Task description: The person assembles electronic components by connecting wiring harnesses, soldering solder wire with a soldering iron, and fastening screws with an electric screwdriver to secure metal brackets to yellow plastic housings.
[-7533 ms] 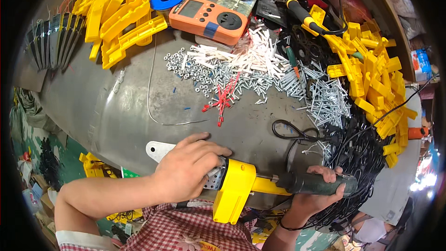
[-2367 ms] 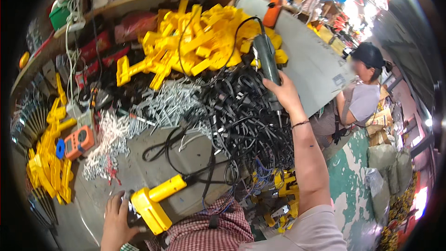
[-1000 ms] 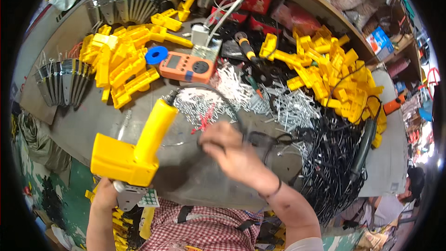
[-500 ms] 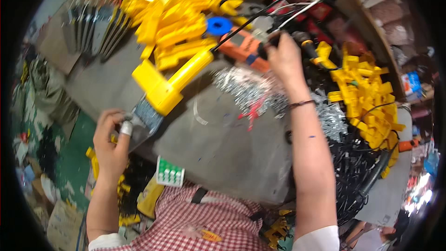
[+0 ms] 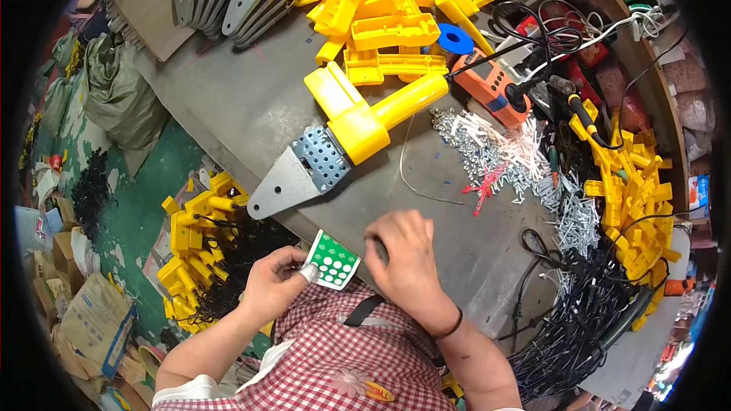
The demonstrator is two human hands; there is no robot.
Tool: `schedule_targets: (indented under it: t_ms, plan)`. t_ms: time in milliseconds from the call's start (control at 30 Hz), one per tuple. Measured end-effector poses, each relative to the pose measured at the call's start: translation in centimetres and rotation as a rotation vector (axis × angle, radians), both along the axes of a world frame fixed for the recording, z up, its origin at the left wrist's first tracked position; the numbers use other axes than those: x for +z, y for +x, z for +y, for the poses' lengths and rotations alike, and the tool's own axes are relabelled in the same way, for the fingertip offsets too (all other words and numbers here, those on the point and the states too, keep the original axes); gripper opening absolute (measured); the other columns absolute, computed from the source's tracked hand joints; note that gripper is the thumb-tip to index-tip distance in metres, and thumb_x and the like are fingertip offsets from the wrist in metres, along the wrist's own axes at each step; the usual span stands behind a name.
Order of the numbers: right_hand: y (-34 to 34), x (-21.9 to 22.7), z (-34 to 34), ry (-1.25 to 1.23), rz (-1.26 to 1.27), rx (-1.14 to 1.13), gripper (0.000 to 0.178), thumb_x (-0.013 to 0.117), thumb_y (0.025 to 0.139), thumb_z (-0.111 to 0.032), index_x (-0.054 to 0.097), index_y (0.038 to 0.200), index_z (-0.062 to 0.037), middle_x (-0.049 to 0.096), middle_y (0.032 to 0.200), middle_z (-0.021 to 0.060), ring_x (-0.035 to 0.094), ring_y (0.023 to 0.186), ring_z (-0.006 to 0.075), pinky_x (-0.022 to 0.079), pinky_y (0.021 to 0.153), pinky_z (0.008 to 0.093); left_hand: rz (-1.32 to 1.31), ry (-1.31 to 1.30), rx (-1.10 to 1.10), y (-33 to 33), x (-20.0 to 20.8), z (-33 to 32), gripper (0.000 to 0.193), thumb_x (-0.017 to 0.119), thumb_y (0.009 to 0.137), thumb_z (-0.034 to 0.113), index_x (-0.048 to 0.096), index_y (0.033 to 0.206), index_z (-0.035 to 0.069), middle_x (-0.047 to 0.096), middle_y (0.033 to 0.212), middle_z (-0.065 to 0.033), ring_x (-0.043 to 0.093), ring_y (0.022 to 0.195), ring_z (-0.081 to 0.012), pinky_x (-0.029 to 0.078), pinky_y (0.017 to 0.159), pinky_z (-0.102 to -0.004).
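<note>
My left hand point(image 5: 268, 287) pinches the edge of a small green sticker sheet point(image 5: 333, 265) with white dots, held over my lap at the table's near edge. A whitish covering shows on the thumb tip. Just right of the sheet, my right hand point(image 5: 409, 266) has its fingers curled in; whatever they hold, if anything, is hidden. Beyond both hands, a yellow-handled pipe welding iron point(image 5: 354, 135) lies on the grey table point(image 5: 228, 110). It has a perforated metal sleeve and a flat triangular grey plate that reaches the table's edge. Its black cord runs toward the far right.
Yellow plastic housings point(image 5: 392, 27) are heaped at the back, beside metal plates point(image 5: 255, 4). An orange device point(image 5: 491, 87) and a blue ring point(image 5: 454, 39) lie behind loose screws point(image 5: 518, 171). Black cables point(image 5: 567, 327) pile up at right. More yellow parts point(image 5: 194, 236) sit low at left.
My right hand has come back from beside the orange device to the sticker sheet. My left hand has left the iron's metal plate and taken hold of the sheet. The iron now rests farther right in view.
</note>
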State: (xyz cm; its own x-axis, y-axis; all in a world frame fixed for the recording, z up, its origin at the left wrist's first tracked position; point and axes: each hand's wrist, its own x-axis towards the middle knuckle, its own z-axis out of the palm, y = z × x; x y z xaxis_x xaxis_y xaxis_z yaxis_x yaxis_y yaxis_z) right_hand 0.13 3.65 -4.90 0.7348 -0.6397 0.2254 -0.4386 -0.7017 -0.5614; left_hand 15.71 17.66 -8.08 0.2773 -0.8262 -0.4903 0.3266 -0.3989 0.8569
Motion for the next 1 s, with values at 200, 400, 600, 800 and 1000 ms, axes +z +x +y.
schedule_targets:
  t_ms: [200, 400, 600, 800, 1000]
  plan:
    - [2.3, 1.2, 1.7, 0.084, -0.067, 0.198, 0.016, 0.064, 0.069, -0.009, 0.057, 0.083, -0.0046, 0.053, 0.083, 0.0082, 0.049, 0.087, 0.0252, 0.033, 0.080, 0.0408, -0.596, -0.268, -0.087, 0.3, 0.5, -1.2, 0.018, 0.062, 0.067, 0.002, 0.060, 0.084, -0.001, 0.058, 0.078, -0.0117, 0.058, 0.068, -0.0233, 0.045, 0.063, -0.0287]
    - [2.4, 1.4, 1.4, 0.075, 0.011, 0.212, 0.017, 0.067, 0.066, -0.009, 0.059, 0.080, -0.0064, 0.056, 0.085, 0.0049, 0.052, 0.085, 0.0217, 0.033, 0.081, 0.0377, -0.715, -0.263, -0.146, 0.4, 1.8, -1.7, 0.017, 0.062, 0.065, 0.002, 0.061, 0.082, -0.001, 0.058, 0.074, -0.0118, 0.058, 0.068, -0.0262, 0.046, 0.062, -0.0316]
    - [2.5, 1.7, -1.5, 0.080, -0.029, 0.155, 0.012, 0.065, 0.067, -0.009, 0.058, 0.076, -0.0066, 0.055, 0.081, 0.0063, 0.051, 0.082, 0.0236, 0.034, 0.077, 0.0377, -0.954, -0.410, -0.364, 3.1, 2.8, -2.7, 0.020, 0.069, 0.064, 0.010, 0.062, 0.081, 0.003, 0.058, 0.075, -0.0105, 0.058, 0.070, -0.0258, 0.046, 0.061, -0.0319]
    - [7.2, 3.4, -11.9, -0.417, -0.197, -0.141, 0.010, 0.064, 0.065, -0.010, 0.058, 0.072, -0.0073, 0.055, 0.081, 0.0059, 0.049, 0.084, 0.0247, 0.032, 0.074, 0.0399, -1.334, -0.396, -0.232, 4.6, 4.4, -8.5, 0.035, 0.069, 0.060, 0.012, 0.047, 0.086, 0.002, 0.039, 0.125, -0.0220, 0.040, 0.112, -0.0401, 0.035, 0.093, -0.0436]
    - [5.8, 4.1, -14.6, -0.216, -0.184, 0.085, 0.012, 0.060, 0.070, -0.006, 0.064, 0.081, -0.0067, 0.058, 0.081, 0.0086, 0.053, 0.088, 0.0249, 0.037, 0.075, 0.0391, -1.195, -0.366, -0.282, 5.2, 4.6, -9.9, 0.038, 0.073, 0.059, 0.018, 0.046, 0.081, 0.003, 0.040, 0.122, -0.0216, 0.040, 0.112, -0.0399, 0.036, 0.092, -0.0453]
